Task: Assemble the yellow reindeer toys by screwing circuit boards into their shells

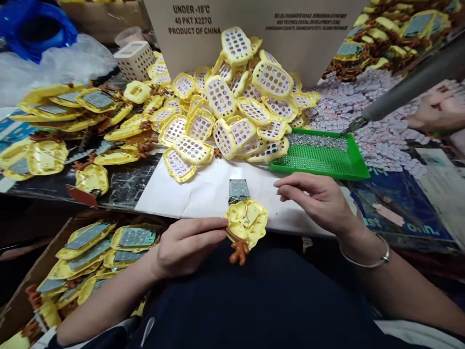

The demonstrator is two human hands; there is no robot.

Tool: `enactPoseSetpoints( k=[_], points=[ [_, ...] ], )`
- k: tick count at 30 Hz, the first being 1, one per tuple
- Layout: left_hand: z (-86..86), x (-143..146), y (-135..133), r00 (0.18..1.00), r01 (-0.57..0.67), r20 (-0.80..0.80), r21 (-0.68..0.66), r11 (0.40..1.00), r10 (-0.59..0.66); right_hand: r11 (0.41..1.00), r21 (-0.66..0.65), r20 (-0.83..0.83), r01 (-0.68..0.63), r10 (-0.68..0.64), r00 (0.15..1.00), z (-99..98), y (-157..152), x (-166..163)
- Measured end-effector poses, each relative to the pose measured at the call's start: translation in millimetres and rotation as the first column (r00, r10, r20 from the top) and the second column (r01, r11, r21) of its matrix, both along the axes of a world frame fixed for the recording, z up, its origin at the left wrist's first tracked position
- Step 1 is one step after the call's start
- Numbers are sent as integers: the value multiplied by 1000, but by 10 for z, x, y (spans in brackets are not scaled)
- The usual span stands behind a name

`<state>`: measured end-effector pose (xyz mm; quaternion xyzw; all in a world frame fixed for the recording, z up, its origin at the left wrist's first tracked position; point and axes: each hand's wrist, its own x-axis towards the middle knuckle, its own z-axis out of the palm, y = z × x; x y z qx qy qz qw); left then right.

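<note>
My left hand [189,245] grips a yellow toy shell [249,220] with brown plastic legs, held over my lap at the table's front edge. A small grey circuit board [239,189] sticks up from the shell on thin wires. My right hand [317,198] hovers just right of the shell with its fingers curled together; whether anything small sits in them I cannot make out. A silver bracelet [366,261] circles the right wrist.
A heap of yellow perforated covers [232,111] lies behind, against a cardboard box [254,29]. A green tray [327,165] of small screws sits to the right. Finished yellow units fill a box [94,252] at lower left. Another person's hand [439,109] holds a grey tool [407,89].
</note>
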<state>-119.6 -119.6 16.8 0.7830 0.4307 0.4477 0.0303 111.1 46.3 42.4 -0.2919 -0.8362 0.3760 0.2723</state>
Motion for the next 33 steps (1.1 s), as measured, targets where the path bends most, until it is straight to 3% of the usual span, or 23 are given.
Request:
enactPoseSetpoints(
  k=[6,9,11,15,18,21,22,24,26,28,31,33],
  points=[
    [-66,-9,-32,989,129,93,-144,981,-116,938,267,138,-221,190,972,-280,48,-219],
    [-79,-15,-25,983,153,129,-200,968,-128,889,322,245,-326,254,935,-291,10,-462],
    [-95,-5,-9,979,169,146,-216,962,-139,840,307,424,-448,300,854,-234,-20,-663],
    [-136,25,30,972,203,165,-239,949,-167,741,203,738,-641,314,597,-88,-37,-990],
    [-169,32,54,969,206,191,-267,941,-158,676,133,831,-725,323,453,-8,-26,-1093],
    [-201,30,76,966,209,208,-286,935,-153,675,64,859,-735,337,385,44,2,-1104],
    [-211,28,82,967,206,205,-284,936,-151,695,57,844,-717,350,407,55,21,-1090],
    [-230,25,88,974,174,187,-264,949,-127,755,98,749,-649,373,548,65,74,-1025],
    [-245,19,89,988,91,146,-221,971,-59,815,207,535,-540,368,761,66,131,-912],
    [-251,9,96,998,-24,47,-139,990,31,854,326,246,-406,338,908,62,160,-761],
    [-236,12,145,974,-80,-209,61,995,91,861,473,-88,-186,257,962,36,105,-499],
    [-214,54,213,921,-25,-378,184,983,95,823,564,-160,-59,180,971,-19,14,-320]
  ],
)
